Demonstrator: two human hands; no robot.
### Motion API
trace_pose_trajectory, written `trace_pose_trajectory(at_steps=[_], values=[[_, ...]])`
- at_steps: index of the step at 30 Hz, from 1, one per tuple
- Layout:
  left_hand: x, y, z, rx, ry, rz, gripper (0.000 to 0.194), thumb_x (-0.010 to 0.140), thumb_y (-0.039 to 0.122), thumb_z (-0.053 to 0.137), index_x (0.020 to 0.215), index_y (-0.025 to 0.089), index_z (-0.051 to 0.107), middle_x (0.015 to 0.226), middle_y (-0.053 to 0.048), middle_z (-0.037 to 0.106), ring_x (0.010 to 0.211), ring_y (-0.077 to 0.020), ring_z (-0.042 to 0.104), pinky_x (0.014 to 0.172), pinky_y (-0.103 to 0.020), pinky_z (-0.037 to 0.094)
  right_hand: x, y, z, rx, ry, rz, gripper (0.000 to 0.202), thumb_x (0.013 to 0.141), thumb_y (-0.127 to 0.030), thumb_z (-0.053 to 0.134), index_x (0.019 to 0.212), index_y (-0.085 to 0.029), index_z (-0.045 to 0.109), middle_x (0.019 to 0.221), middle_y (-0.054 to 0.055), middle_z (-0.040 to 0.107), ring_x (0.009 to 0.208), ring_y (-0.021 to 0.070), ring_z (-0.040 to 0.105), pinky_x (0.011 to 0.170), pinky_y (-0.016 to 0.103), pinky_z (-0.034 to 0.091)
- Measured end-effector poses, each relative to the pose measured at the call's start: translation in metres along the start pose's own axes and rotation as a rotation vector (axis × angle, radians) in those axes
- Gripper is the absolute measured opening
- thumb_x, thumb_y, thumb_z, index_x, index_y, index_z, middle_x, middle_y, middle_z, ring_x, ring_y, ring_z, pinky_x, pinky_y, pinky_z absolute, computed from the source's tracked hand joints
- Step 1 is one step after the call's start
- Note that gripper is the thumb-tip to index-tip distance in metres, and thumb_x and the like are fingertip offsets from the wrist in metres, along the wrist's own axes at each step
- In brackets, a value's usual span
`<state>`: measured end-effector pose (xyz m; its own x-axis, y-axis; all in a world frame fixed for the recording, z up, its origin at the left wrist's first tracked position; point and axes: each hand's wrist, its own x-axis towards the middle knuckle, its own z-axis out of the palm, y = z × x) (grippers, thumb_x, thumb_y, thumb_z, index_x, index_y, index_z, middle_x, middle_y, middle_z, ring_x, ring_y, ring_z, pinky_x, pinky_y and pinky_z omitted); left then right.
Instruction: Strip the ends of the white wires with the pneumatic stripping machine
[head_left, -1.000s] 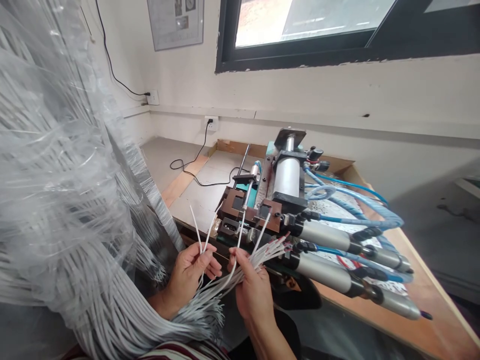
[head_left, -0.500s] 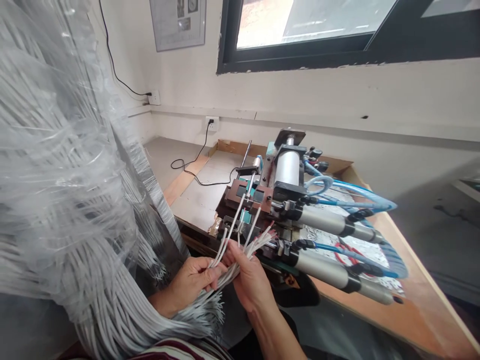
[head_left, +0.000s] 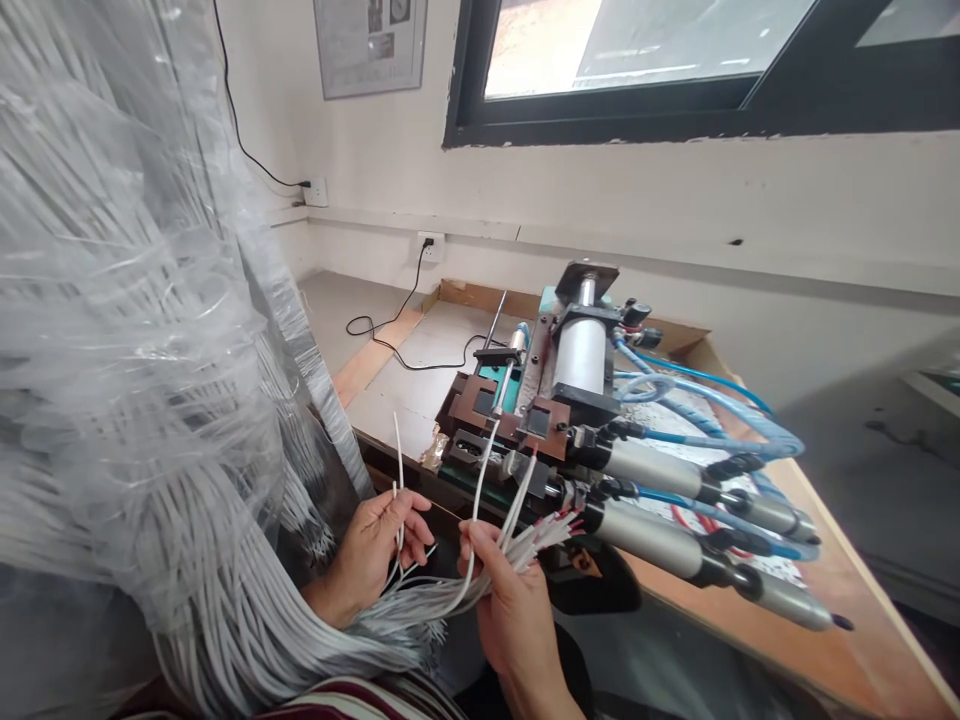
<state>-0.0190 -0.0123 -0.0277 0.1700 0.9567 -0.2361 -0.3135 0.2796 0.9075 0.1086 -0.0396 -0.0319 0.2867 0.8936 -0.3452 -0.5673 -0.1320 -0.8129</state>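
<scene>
While white cables (head_left: 399, 450) were pinched near upright by the left hand (head_left: 382, 535), a single cable (head_left: 484, 475) was gripped between thumb and forefinger of the right hand (head_left: 517, 605), its tip raised before the machine (head_left: 585, 355); whether they touched could not be told. The red-tipped bundle (head_left: 551, 532) was cradled beside it, presumably so that those fingers were spared for one strand.

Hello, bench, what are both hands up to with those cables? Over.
Left hand pinching white cables. Right hand gripping cable bundle, red showing at its tips. Machine just beyond; plastic-wrapped cables crowding the left side.
</scene>
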Motion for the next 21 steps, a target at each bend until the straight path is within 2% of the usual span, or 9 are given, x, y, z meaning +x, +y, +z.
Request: trace_pose_trajectory(at_steps=[5, 9, 12, 17, 19, 21], values=[[0.0, 0.0, 0.003, 0.05, -0.016, 0.001, 0.034, 0.08, 0.044, 0.047, 0.082, 0.013, 0.06, 0.049, 0.003, 0.054, 0.032, -0.0026, 0.035, 0.035, -0.019, 0.015, 0.003, -0.009, 0.001, 0.029, 0.003, 0.015, 0.023, 0.054, -0.033, 0.076, 0.061, -0.013, 0.066, 0.049, -0.002, 0.052, 0.047, 0.0094, 0.041, 0.048, 0.023, 0.032], [0.001, 0.0, 0.004, -0.031, -0.046, -0.005, 0.032, 0.08, 0.041, 0.048, 0.081, 0.012, 0.06, 0.042, 0.006, 0.047, 0.032, -0.002, 0.028, 0.035, -0.019, 0.013, 0.006, -0.012, -0.002, 0.018, -0.006, 0.018, 0.025, 0.053, -0.035, 0.077, 0.06, -0.013, 0.066, 0.048, -0.003, 0.052, 0.046, 0.0089, 0.041, 0.047, 0.022, 0.032], [0.003, 0.001, 0.002, -0.127, -0.038, -0.015, 0.029, 0.078, 0.039, 0.051, 0.081, 0.012, 0.061, 0.041, 0.008, 0.041, 0.032, -0.0013, 0.024, 0.036, -0.019, 0.013, 0.01, -0.005, -0.01, -0.062, -0.032, -0.004, 0.028, 0.056, -0.037, 0.075, 0.069, -0.014, 0.068, 0.053, -0.002, 0.054, 0.048, 0.0094, 0.043, 0.048, 0.023, 0.032], [0.005, 0.002, -0.001, -0.235, -0.031, -0.025, 0.028, 0.079, 0.037, 0.051, 0.082, 0.011, 0.063, 0.046, 0.006, 0.043, 0.034, -0.0011, 0.026, 0.037, -0.019, 0.014, 0.008, 0.011, -0.034, -0.242, -0.103, -0.073, 0.026, 0.061, -0.038, 0.072, 0.072, -0.015, 0.068, 0.059, 0.001, 0.058, 0.054, 0.0137, 0.049, 0.053, 0.027, 0.037], [0.005, 0.003, -0.001, -0.256, -0.041, -0.042, 0.026, 0.078, 0.034, 0.052, 0.084, 0.011, 0.063, 0.05, 0.005, 0.045, 0.036, -0.0017, 0.03, 0.038, -0.018, 0.015, 0.001, 0.006, -0.046, -0.273, -0.148, -0.11, 0.022, 0.063, -0.038, 0.071, 0.069, -0.017, 0.067, 0.06, 0.002, 0.058, 0.058, 0.0158, 0.051, 0.056, 0.03, 0.039], [0.004, 0.003, -0.001, -0.262, -0.048, -0.071, 0.023, 0.077, 0.03, 0.054, 0.086, 0.011, 0.063, 0.053, 0.003, 0.048, 0.039, -0.0026, 0.035, 0.038, -0.018, 0.016, -0.005, -0.011, -0.06, -0.241, -0.147, -0.205, 0.022, 0.064, -0.04, 0.069, 0.063, -0.019, 0.064, 0.061, 0.004, 0.057, 0.061, 0.0183, 0.053, 0.059, 0.033, 0.041]])
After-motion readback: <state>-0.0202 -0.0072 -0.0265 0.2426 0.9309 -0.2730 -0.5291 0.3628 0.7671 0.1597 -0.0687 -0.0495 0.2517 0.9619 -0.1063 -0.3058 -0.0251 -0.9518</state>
